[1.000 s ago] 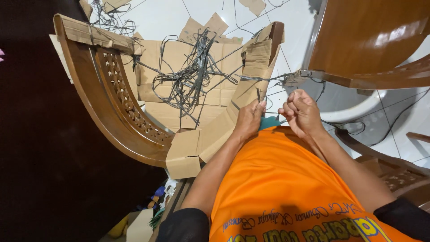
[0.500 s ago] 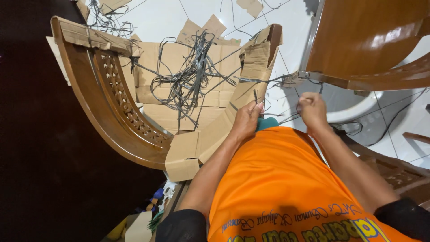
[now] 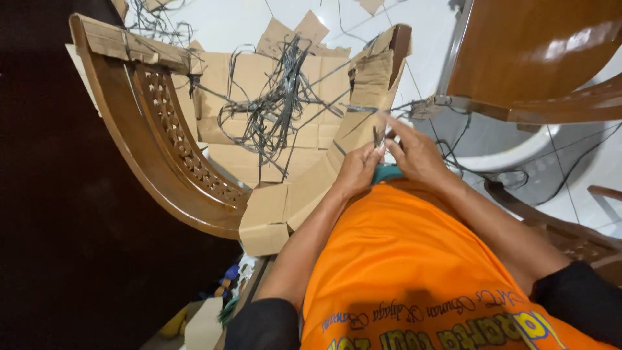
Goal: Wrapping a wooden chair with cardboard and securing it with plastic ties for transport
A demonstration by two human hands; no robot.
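Both hands meet right at the edge of the cardboard-wrapped chair arm. The left hand (image 3: pixel 358 170) is curled, fingertips pinched on a short end of dark packing strap (image 3: pixel 378 135) that sticks up from the cardboard wrapping (image 3: pixel 353 139). The right hand (image 3: pixel 414 154) sits just beside it, touching it, fingers stretched forward and half open, index finger pointing up along the cardboard; whether it actually grips the strap, I cannot tell. That strap end stands between the two hands, against the wrapped wooden rail that runs up and away from the person.

Further out, a big loose tangle of straps (image 3: pixel 275 110) lies on flattened cardboard sheets (image 3: pixel 227 97) on the white tiled floor (image 3: pixel 227 23), inside the curve of the furniture. On the left, a curved carved wooden frame (image 3: pixel 162 155) sweeps round, its top end also taped in cardboard. More strap runs rightward from the hands to a glossy brown chair (image 3: pixel 538 52), looping on the floor beneath it. In the foreground, the person's orange shirt (image 3: pixel 402 259) fills the lower view.
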